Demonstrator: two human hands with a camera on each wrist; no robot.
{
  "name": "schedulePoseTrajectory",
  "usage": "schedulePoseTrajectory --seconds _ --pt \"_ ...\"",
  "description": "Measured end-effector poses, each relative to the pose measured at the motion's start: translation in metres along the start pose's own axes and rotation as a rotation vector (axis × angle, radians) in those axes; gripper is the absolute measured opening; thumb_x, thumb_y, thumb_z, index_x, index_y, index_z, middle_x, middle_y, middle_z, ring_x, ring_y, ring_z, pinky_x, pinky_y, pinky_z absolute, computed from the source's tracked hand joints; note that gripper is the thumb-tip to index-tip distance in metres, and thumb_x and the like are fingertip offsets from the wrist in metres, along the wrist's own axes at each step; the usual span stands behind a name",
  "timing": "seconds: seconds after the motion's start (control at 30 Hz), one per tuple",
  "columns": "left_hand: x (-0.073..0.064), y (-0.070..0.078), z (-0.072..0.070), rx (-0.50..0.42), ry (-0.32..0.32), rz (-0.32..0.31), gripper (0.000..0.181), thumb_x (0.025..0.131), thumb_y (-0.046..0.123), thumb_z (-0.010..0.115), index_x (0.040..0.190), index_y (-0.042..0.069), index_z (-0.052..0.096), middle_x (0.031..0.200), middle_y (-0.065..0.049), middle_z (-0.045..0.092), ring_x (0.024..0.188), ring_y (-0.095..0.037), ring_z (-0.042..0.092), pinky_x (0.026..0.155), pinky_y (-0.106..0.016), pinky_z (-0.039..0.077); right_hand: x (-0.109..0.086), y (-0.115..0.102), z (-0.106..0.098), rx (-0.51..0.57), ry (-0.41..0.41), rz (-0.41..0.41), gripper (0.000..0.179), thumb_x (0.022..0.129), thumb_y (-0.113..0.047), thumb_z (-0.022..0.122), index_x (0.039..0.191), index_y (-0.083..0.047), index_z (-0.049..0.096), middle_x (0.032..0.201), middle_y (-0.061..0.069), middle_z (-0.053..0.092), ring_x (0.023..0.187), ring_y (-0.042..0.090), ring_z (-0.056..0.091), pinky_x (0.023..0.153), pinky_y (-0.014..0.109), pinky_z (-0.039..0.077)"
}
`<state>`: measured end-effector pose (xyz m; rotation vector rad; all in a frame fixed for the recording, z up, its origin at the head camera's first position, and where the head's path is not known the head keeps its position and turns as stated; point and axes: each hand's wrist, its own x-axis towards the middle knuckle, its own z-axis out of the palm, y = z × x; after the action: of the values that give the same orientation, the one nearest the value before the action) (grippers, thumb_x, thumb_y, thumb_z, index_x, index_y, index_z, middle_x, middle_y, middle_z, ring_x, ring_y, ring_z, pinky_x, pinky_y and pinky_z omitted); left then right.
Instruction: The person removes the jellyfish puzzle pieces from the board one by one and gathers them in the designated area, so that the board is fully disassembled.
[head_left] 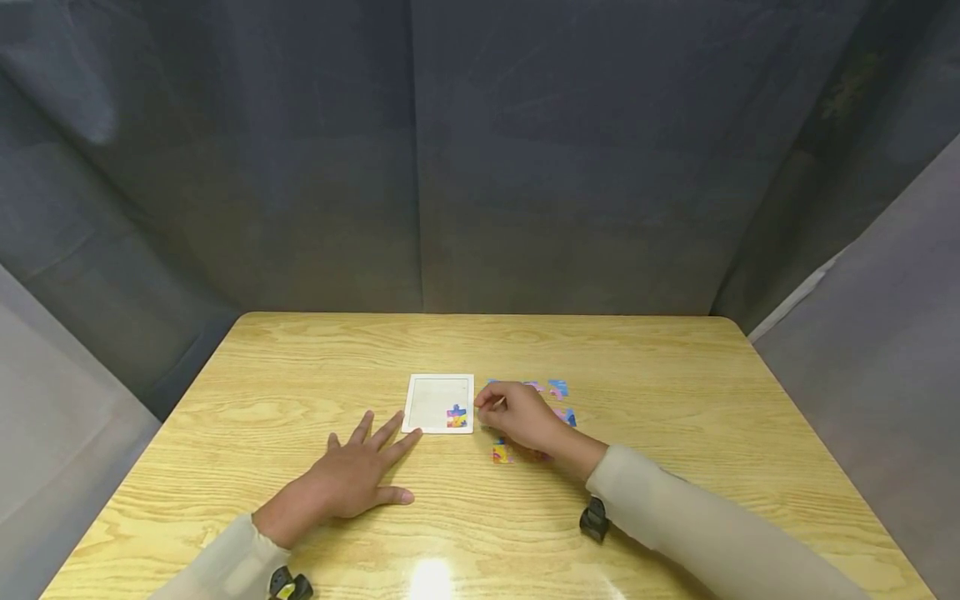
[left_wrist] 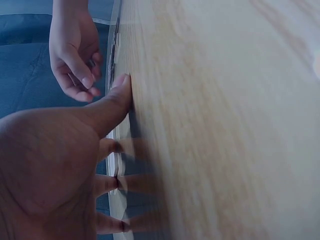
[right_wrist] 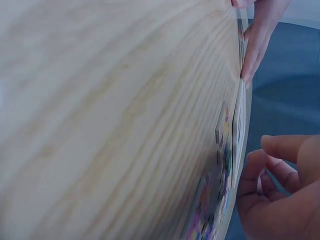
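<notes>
My left hand point(head_left: 356, 477) lies with fingers spread on the table, fingertips at the near-left edge of a white square puzzle tray point(head_left: 414, 404). Its thumb point(left_wrist: 116, 100) rests straight on the wood. One colourful jigsaw piece point(head_left: 457, 417) sits in the tray's near-right corner. Just right of the tray hovers my right hand point(head_left: 525, 417), its fingers loosely bent, with nothing visible between thumb and fingertips in the right wrist view. Beneath and around that hand lie several loose jigsaw pieces, among them a yellow one point(head_left: 501, 452) and a blue-and-pink one point(head_left: 558, 388); the hand hides some.
A wooden table point(head_left: 300, 358) carries everything. Dark grey curtains point(head_left: 562, 167) rise behind its far edge, with paler cloth panels point(head_left: 885, 350) at both sides. Each sleeve has a dark wrist device point(head_left: 594, 521) strapped near it.
</notes>
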<state>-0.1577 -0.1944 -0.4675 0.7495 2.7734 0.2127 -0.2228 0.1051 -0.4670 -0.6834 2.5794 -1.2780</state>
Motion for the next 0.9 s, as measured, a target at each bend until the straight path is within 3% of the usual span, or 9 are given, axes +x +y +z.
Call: schedulePoseTrajectory --seconds 0.23,0.47,0.9 --pt "0.000 0.001 -0.001 -0.007 0.000 -0.006 0.088 0.091 0.070 0.059 0.164 0.030 0.028 0.173 -0.009 0.013 0.153 -0.056 0.011 0.098 -0.089 0.026 0.013 -0.004 0.010 -0.033 -0.013 -0.007 0.020 0.094 -0.002 0.074 0.114 -0.001 0.070 0.109 0.011 0.072 0.081 0.013 0.065 0.075 0.026 0.056" --pt "-0.001 0.001 -0.001 0.000 0.000 0.001 0.089 0.092 0.070 0.058 0.164 0.030 0.028 0.173 -0.010 0.013 0.152 -0.057 0.012 0.097 -0.089 0.027 0.021 -0.010 0.018 -0.144 -0.030 -0.030 0.027 0.091 -0.001 0.077 0.116 0.000 0.068 0.111 0.011 0.071 0.104 0.026 0.065 0.097 0.044 0.054" --pt "-0.001 0.001 -0.002 0.009 -0.006 0.002 0.089 0.092 0.070 0.058 0.165 0.029 0.026 0.173 -0.011 0.011 0.152 -0.057 0.011 0.097 -0.089 0.027 0.028 -0.011 0.021 -0.130 -0.056 0.008 0.023 0.090 -0.002 0.078 0.111 -0.003 0.068 0.104 0.007 0.070 0.096 0.019 0.064 0.094 0.040 0.055"
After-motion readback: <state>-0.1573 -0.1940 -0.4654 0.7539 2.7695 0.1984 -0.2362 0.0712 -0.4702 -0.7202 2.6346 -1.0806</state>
